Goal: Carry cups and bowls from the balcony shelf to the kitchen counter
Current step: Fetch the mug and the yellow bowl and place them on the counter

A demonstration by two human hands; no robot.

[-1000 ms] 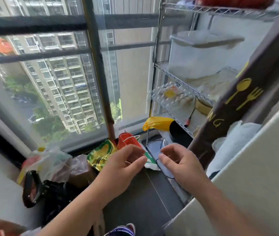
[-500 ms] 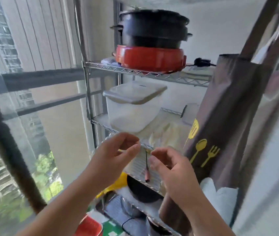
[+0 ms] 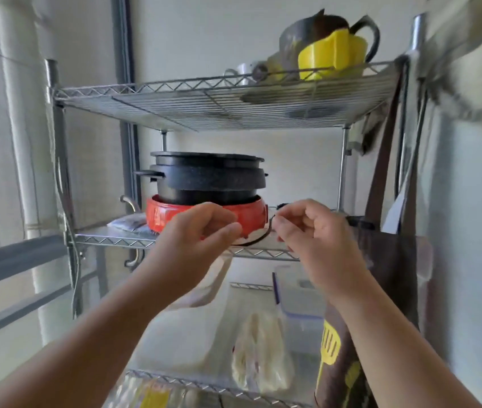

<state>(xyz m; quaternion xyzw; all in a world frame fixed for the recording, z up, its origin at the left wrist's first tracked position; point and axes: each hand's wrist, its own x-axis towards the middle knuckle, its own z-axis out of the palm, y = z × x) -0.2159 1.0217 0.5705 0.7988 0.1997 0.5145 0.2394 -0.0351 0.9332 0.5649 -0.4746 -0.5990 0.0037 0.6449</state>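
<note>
Cups (image 3: 331, 59) well above left hand (image 3: 201, 231) and right hand (image 3: 313, 228), both tight on black band (image 3: 253, 241).

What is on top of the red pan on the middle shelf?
A black lidded pot sits on the red pan. Its contents are hidden. The left hand and right hand, pinching a thin dark band, partly cover the pan.

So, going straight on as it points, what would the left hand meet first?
Most likely the round red cooker base on the middle wire shelf; the left hand overlaps it, but depth is unclear.
</note>
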